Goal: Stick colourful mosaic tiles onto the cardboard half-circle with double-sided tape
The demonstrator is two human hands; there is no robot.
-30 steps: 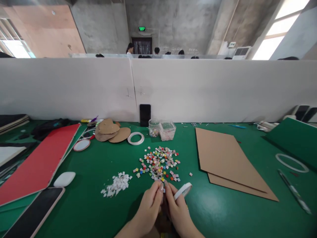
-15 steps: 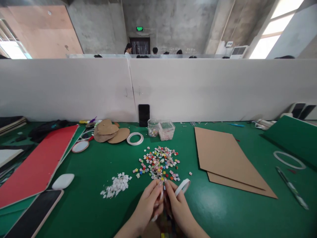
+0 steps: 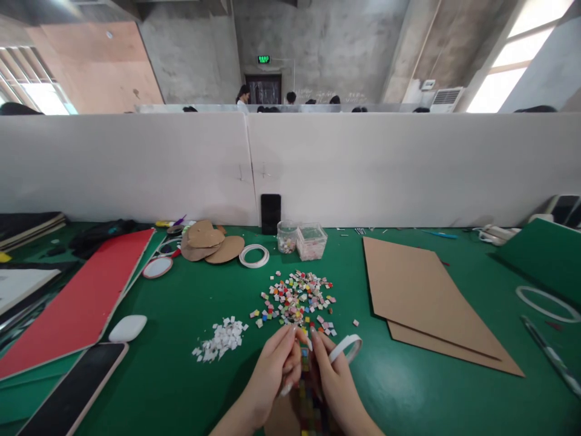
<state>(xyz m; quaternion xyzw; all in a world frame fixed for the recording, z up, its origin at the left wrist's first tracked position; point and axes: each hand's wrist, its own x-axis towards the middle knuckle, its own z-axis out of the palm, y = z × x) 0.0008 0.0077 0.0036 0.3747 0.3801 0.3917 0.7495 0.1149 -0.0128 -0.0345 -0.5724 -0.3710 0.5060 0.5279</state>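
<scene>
My left hand [image 3: 275, 366] is closed, thumb and fingertips pinched together; a small white bit [image 3: 309, 344] shows at their tips, too small to name. Close beside it, my right hand [image 3: 334, 378] is closed too, with a roll of white tape [image 3: 351, 350] held at its fingers. Between and below both hands lies a band of small coloured square tiles [image 3: 310, 402], blurred and partly hidden. Brown cardboard [image 3: 282, 418] shows under the left wrist. Just beyond the fingertips spreads a heap of mixed coloured tiles [image 3: 297, 297].
White paper squares [image 3: 222, 339] are piled left of the hands. Two clear containers [image 3: 311, 242] and a tape ring [image 3: 254, 256] stand behind the tiles. Cardboard sheets [image 3: 422, 297] lie right; a red board [image 3: 86, 290] and a phone [image 3: 77, 387] lie left. A partition [image 3: 363, 169] closes the back.
My fingertips have drawn slightly apart, and more of the coloured tile band shows between my hands. The view has turned a little, so the table things sit further right.
</scene>
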